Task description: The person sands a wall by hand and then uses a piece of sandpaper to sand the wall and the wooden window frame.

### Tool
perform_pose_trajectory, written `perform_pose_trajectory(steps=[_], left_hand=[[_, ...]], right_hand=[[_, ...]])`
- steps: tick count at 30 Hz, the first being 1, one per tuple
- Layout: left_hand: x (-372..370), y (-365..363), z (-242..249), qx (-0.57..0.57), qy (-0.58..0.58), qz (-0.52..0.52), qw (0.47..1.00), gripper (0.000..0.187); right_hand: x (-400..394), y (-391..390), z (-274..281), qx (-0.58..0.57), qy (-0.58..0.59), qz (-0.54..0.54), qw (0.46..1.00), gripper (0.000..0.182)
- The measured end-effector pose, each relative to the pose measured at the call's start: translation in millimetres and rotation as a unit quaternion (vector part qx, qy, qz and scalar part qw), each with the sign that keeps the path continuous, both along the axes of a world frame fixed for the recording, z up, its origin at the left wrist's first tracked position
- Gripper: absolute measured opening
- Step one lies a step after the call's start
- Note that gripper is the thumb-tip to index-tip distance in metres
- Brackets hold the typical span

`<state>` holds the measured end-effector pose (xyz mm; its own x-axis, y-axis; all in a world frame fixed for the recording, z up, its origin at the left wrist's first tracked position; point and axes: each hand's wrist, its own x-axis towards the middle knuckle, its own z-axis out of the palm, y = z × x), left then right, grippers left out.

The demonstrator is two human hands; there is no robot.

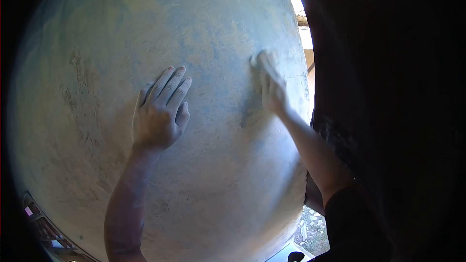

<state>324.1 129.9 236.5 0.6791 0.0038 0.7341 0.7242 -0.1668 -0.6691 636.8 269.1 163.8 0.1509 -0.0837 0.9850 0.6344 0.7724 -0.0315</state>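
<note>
A large wall (213, 116) with a worn, patchy blue-grey and beige coat fills most of the view, bulging through the wide lens. My left hand (162, 109) lies flat against it left of centre, fingers stretched up and pale with dust. Nothing shows in that hand. Higher up and to the right, my right hand (273, 85) presses against the same wall, blurred by motion. Its fingers seem bent over a small pale thing (269, 59) that is too smeared to name. Rough, scraped patches (80, 82) mark the wall's left side.
A dark upright panel or door (383, 77) borders the wall on the right, close to my right arm. Bright outdoor light comes through the gap between them. Stony ground (313, 230) shows at lower right, and a barred opening (51, 233) at lower left.
</note>
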Motion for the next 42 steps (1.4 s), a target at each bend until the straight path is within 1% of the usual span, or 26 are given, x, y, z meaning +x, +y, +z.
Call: perform_pose_trajectory(steps=[2, 5, 6, 7, 8, 9, 10, 12, 14, 16, 18, 19, 21, 22, 23, 25, 27, 28, 30, 32, 34, 37, 38, 40, 41, 42], left_hand=[[0.5, 0.6, -3.0, -0.002, 0.0, 0.002, 1.0, 0.049], [0.6, 0.7, -2.6, -0.003, -0.003, -0.001, 1.0, 0.048], [0.4, 0.7, -3.3, -0.003, -0.003, -0.001, 1.0, 0.048], [0.6, 1.2, -3.4, -0.003, -0.004, -0.002, 1.0, 0.048], [0.5, 1.9, -3.2, -0.001, -0.005, -0.003, 1.0, 0.048], [-0.2, 2.7, -3.2, -0.005, -0.002, -0.005, 1.0, 0.049], [-1.1, 3.1, -3.0, -0.009, 0.002, -0.006, 1.0, 0.051], [-1.1, 1.7, -4.3, -0.01, 0.006, -0.005, 1.0, 0.051], [-0.1, 2.7, -2.2, -0.008, 0.002, -0.005, 1.0, 0.051], [0.3, 4.1, -2.9, -0.007, 0.002, -0.016, 1.0, 0.05], [1.1, 2.7, -3.7, -0.011, -0.004, -0.02, 1.0, 0.05], [1.3, 2.0, -2.1, -0.011, -0.006, -0.027, 1.0, 0.05], [0.8, 1.1, -1.7, -0.01, -0.008, -0.028, 1.0, 0.049], [0.7, 0.6, -2.3, -0.006, -0.008, -0.032, 0.999, 0.048], [-0.5, 1.3, -3.0, -0.005, -0.011, -0.032, 0.999, 0.048], [-4.2, 4.0, -5.2, 0.04, -0.049, -0.022, 0.998, 0.044], [-3.4, 4.2, -4.0, 0.06, -0.067, -0.021, 0.996, 0.043], [-3.4, 4.4, -3.6, 0.076, -0.086, -0.021, 0.993, 0.041], [-3.6, 6.2, -3.6, 0.083, -0.078, -0.023, 0.993, 0.04], [-2.9, 7.3, -6.2, 0.079, -0.074, -0.025, 0.994, 0.039], [-3.4, 8.6, -4.5, 0.072, -0.068, -0.03, 0.995, 0.039], [-3.5, 6.8, -4.1, 0.063, -0.065, -0.031, 0.995, 0.039], [-3.9, 7.7, -3.8, 0.062, -0.067, -0.035, 0.995, 0.038], [-6.0, 7.9, -4.7, 0.069, -0.08, -0.028, 0.994, 0.037], [-4.7, 5.7, -6.9, 0.075, -0.078, -0.033, 0.994, 0.037], [-2.4, 4.7, -7.8, 0.08, -0.092, -0.025, 0.992, 0.037]], right_hand=[[23.9, -2.4, 46.2, -0.009, 0.083, -0.145, 0.986, 0.047], [-15.0, -7.6, 55.5, 0.009, 0.089, -0.143, 0.986, 0.046], [-41.4, -55.1, 43.1, -0.194, 0.095, 0.138, 0.967, 0.046], [-55.1, -41.7, 16.7, -0.103, 0.004, 0.081, 0.991, 0.05], [-67.8, -37.1, -7.0, 0.044, -0.121, -0.161, 0.978, 0.05], [-80.0, -58.1, -29.7, 0.026, -0.193, -0.073, 0.978, 0.058], [-79.0, -50.8, -58.4, -0.028, -0.268, -0.096, 0.958, 0.06], [-53.2, -36.9, -56.3, -0.01, -0.313, -0.073, 0.947, 0.055], [-24.5, -13.9, -22.5, 0.024, -0.192, -0.143, 0.971, 0.049], [6.2, 0.3, 35.3, -0.008, -0.014, -0.057, 0.998, 0.047], [26.3, -1.4, 85.6, -0.009, 0.075, -0.134, 0.988, 0.047], [18.9, -5.7, 94.6, -0.01, 0.071, -0.132, 0.989, 0.047], [-10.8, -9.6, 107.4, 0.001, 0.044, -0.124, 0.991, 0.047], [-30.7, -16.2, 97.7, 0.032, -0.01, -0.102, 0.994, 0.048], [-54.0, -44.9, 77.0, -0.012, -0.069, -0.072, 0.995, 0.05], [-77.9, -53.0, 25.7, 0.029, -0.237, -0.209, 0.948, 0.055], [-64.0, -69.2, -6.9, -0.04, -0.334, -0.087, 0.938, 0.053], [-54.1, -62.3, -5.0, -0.034, -0.329, -0.089, 0.939, 0.053], [-32.7, -35.6, 16.0, -0.027, -0.242, -0.187, 0.952, 0.052], [-3.4, -22.4, 60.9, -0.051, -0.071, -0.143, 0.986, 0.053], [22.1, -7.6, 106.6, -0.049, 0.055, -0.147, 0.986, 0.053], [-8.0, -13.8, 140.1, -0.073, 0.103, -0.17, 0.977, 0.053], [-22.5, -23.5, 137.2, -0.057, 0.06, -0.165, 0.983, 0.053], [-67.5, -48.8, 85.4, -0.031, -0.159, -0.142, 0.977, 0.056], [-68.3, -53.6, 59.0, -0.02, -0.232, -0.178, 0.956, 0.057], [-64.4, -66.9, 38.2, -0.041, -0.275, -0.144, 0.95, 0.058]])
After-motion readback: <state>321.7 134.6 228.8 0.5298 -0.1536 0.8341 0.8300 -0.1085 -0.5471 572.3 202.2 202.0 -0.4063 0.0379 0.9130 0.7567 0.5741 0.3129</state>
